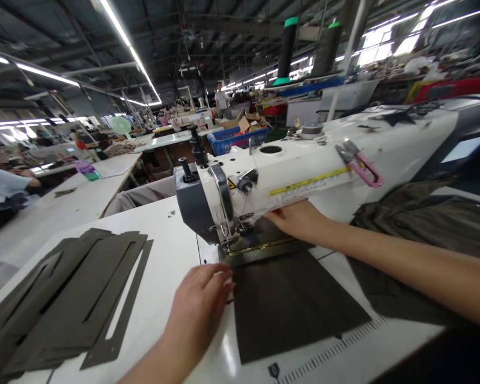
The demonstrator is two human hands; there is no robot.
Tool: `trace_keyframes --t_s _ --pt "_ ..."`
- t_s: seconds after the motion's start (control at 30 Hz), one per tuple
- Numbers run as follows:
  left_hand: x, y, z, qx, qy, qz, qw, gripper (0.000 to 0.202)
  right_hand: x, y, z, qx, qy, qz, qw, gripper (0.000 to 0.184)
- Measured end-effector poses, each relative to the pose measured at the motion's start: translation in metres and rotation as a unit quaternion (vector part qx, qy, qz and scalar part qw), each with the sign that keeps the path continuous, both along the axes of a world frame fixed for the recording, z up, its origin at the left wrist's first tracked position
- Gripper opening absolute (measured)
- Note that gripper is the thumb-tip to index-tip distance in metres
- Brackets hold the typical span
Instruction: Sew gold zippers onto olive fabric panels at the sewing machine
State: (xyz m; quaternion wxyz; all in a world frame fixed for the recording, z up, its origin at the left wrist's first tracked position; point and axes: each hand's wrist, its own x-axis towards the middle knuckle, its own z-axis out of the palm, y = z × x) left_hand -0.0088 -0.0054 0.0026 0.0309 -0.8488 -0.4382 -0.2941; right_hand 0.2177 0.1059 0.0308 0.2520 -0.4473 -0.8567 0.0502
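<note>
A dark olive fabric panel [292, 298] lies flat on the sewing machine's bed, its upper edge close to the needle and presser foot [226, 246]. Along that edge runs a shiny gold zipper or trim strip [264, 247]. My left hand [202, 296] is at the panel's left corner, just in front of the presser foot, with bent fingers closed on the edge. My right hand [298, 221] reaches beneath the arm of the white sewing machine [312, 165], at the far side of the panel; its fingertips are hidden there.
Stacked dark cut panels with slots [92, 282] lie left on the white table. More dark fabric [416, 234] is bunched at the right under my forearm. Pink-handled snips [360, 164] rest on the machine arm. Beyond stand a blue crate [238, 140] and another worktable [84, 194], a person beside it.
</note>
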Motion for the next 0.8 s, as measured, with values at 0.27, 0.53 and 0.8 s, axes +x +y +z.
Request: trace_keyframes --t_s 0.27,0.53,0.8 --pt "-0.02 0.034 -0.01 0.031 0.087 -0.048 0.995 0.019 -0.02 -0.093 -0.03 0.022 -0.095 0.131 0.987 0.016" --pt "-0.017 0.034 -0.002 0.013 0.053 -0.005 0.999 0.015 -0.056 -0.069 -0.029 -0.012 -0.174 0.052 0.983 0.028" --pt "-0.008 0.025 -0.014 0.034 0.124 0.008 0.992 0.018 -0.051 -0.067 -0.046 0.192 -0.057 0.139 0.97 0.016"
